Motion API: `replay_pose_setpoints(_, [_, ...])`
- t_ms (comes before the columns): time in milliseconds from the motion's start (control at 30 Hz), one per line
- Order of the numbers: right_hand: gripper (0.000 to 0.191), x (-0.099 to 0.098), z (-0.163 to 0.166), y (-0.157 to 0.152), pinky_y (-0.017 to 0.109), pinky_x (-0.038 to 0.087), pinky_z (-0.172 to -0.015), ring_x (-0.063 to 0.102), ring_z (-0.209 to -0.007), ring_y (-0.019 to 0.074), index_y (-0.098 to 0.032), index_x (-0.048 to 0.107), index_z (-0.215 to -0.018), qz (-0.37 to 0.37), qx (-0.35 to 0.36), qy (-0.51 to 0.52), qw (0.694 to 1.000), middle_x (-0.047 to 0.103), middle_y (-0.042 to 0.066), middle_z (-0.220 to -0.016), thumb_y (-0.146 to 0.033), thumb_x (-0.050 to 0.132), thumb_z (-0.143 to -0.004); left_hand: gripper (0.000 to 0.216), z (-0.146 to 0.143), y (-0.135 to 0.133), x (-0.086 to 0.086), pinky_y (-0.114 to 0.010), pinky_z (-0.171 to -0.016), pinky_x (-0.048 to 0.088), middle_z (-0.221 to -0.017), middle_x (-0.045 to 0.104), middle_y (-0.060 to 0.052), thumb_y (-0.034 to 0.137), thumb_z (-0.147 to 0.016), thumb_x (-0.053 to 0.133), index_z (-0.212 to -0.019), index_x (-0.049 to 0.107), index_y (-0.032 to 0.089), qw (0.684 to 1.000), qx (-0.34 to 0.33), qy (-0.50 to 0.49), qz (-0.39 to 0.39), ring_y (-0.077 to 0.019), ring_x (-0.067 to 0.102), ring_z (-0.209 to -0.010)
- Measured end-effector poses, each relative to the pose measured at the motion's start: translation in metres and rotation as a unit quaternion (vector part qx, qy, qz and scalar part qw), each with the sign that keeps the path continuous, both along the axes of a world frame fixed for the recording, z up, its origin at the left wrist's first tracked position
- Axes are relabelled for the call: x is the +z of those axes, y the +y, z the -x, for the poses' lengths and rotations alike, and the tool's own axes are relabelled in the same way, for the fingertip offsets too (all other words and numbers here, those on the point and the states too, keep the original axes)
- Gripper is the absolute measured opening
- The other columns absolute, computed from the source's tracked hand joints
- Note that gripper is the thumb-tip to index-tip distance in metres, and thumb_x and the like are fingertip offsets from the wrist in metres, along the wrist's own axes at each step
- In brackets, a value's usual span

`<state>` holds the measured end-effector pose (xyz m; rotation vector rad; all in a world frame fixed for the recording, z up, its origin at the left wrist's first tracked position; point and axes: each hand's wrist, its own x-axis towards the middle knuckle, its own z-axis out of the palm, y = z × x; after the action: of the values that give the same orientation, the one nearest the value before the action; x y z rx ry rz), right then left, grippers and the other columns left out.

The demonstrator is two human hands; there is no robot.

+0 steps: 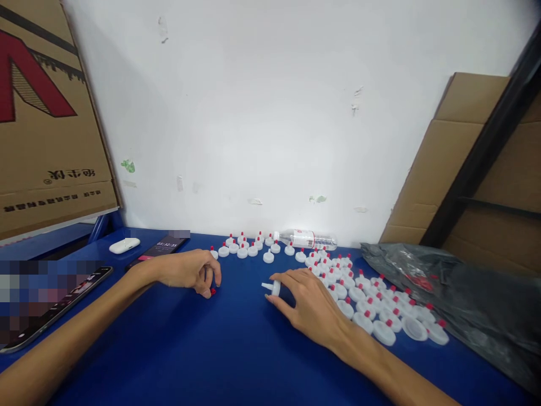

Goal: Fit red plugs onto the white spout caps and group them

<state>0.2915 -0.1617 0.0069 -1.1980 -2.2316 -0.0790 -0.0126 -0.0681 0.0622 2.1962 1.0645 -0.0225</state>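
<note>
My left hand (190, 272) rests on the blue table (236, 349), fingers curled, pinching a small red tip (212, 291) at its fingertips. To its right, my right hand (306, 301) lies on the table and holds a white nozzle cap (273, 288) between thumb and fingers, its spout pointing left. Many white caps with red tips (372, 304) lie in rows just right of that hand. More of these caps (249, 247) sit farther back by the wall.
A clear plastic bottle (306, 239) lies by the wall. A black plastic bag (460, 293) covers the right side. Two phones (158, 251) (63, 307) and a white earbud case (124, 245) lie at left. Cardboard boxes (46, 124) (477, 169) stand on both sides.
</note>
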Motion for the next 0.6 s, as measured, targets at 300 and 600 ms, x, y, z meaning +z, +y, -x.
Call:
replay_pose_setpoints(300, [0.029, -0.001, 0.0, 0.0, 0.043, 0.052, -0.093, 0.07, -0.097, 0.0256, -0.02, 0.068, -0.12, -0.013, 0.002, -0.024, 1.0, 0.075, 0.007, -0.103, -0.033, 0.068, -0.094, 0.019, -0.02, -0.008, -0.006, -0.024, -0.055, 0.044, -0.062, 0.068, -0.002, 0.035, -0.074, 0.076, -0.081, 0.073, 0.018, 0.999, 0.001, -0.04, -0.007, -0.0177, 0.063, -0.061])
replay_pose_setpoints(600, [0.03, 0.0, 0.0, 0.001, 0.046, 0.051, -0.094, 0.068, -0.098, 0.0267, -0.019, 0.067, -0.122, -0.004, 0.003, -0.035, 0.999, 0.073, 0.008, -0.105, -0.034, 0.065, -0.096, 0.022, -0.029, -0.011, -0.01, -0.023, -0.054, 0.043, -0.064, 0.067, -0.001, 0.038, -0.079, 0.076, -0.081, 0.071, 0.017, 0.997, -0.004, -0.067, -0.046, -0.0162, 0.062, -0.061])
